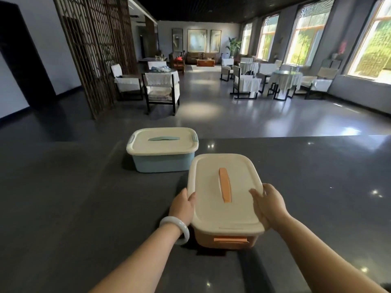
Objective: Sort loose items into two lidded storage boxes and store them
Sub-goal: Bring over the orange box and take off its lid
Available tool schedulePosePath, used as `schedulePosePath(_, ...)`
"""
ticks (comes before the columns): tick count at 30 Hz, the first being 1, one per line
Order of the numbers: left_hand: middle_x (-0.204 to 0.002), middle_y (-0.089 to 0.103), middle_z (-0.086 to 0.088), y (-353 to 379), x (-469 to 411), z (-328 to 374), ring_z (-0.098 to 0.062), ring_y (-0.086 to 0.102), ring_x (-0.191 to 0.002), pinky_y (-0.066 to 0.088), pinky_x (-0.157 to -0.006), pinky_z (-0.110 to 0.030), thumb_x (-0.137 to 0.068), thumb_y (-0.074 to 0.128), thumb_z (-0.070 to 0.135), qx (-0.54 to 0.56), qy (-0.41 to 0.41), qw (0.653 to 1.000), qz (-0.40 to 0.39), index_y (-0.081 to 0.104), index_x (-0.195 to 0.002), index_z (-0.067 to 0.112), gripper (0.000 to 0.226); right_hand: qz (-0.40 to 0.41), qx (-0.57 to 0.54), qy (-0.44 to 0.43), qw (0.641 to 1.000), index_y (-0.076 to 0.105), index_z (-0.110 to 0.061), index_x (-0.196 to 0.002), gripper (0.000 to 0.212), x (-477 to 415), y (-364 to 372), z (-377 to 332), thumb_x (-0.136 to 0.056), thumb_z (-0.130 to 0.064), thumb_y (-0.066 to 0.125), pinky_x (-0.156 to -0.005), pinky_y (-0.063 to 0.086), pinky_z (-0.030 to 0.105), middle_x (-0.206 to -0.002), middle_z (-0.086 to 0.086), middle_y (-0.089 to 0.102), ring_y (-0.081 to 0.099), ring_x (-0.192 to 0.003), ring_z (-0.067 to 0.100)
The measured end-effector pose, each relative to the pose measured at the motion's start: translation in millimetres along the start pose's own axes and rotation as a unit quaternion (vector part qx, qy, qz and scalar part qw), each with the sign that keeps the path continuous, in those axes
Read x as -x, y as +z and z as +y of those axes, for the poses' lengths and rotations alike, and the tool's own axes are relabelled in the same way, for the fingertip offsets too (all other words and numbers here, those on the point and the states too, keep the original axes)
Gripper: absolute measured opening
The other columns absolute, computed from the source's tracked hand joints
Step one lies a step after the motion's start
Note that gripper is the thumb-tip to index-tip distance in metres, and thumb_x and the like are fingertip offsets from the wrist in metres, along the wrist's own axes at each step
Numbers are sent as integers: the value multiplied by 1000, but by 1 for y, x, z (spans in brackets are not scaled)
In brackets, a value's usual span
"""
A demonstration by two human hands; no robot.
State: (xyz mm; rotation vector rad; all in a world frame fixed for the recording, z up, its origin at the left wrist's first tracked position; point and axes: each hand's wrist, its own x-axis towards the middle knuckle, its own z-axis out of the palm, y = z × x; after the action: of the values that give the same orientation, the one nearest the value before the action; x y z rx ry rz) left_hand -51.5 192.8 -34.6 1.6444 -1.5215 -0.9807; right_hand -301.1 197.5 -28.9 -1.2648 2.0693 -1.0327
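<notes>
An orange storage box (228, 240) with a cream lid (211, 210) and an orange handle stands on the dark countertop (84, 197) close in front of me. My left hand (183, 205) grips its left side at the lid rim, thumb on top. My right hand (269, 205) grips the right side the same way. Behind it to the left stands a blue storage box (161, 162), its cream lid on and its blue side latches up. No loose items are in sight.
The countertop's far edge runs just behind the blue box, with the floor of a large room beyond. Chairs and cloth-covered tables stand far off, a wooden lattice screen (95, 49) at the left.
</notes>
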Motion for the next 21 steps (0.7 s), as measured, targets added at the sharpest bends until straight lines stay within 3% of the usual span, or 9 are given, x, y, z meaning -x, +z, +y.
schedulePosePath(5, -89, 66, 7, -80, 59, -47, -5, 64, -76, 45, -55, -17, -100, 42, 38, 10, -13, 1000, 22, 56, -106, 25, 20, -27, -17, -8, 999, 57, -13, -114, 34, 89, 44, -39, -90, -37, 60, -80, 53, 43, -100, 6, 62, 62, -87, 26)
schedulePosePath(18, -92, 67, 3, -283, 121, -128, -10, 63, -79, 42, -58, -23, -100, 43, 39, -55, -75, 984, 153, 59, -104, 23, 23, -159, -47, -79, 983, 50, -11, -127, 41, 189, 200, -169, -94, -35, 57, -70, 42, 31, -119, 10, 55, 55, -91, 24)
schedulePosePath(21, -91, 67, 5, -314, 126, -141, -10, 64, -79, 43, -59, -24, -100, 43, 40, -60, -87, 979, 177, 60, -103, 26, 22, -178, -48, -86, 979, 49, -11, -127, 39, 202, 230, -192, -95, -34, 55, -57, 38, 27, -119, 10, 55, 53, -85, 21)
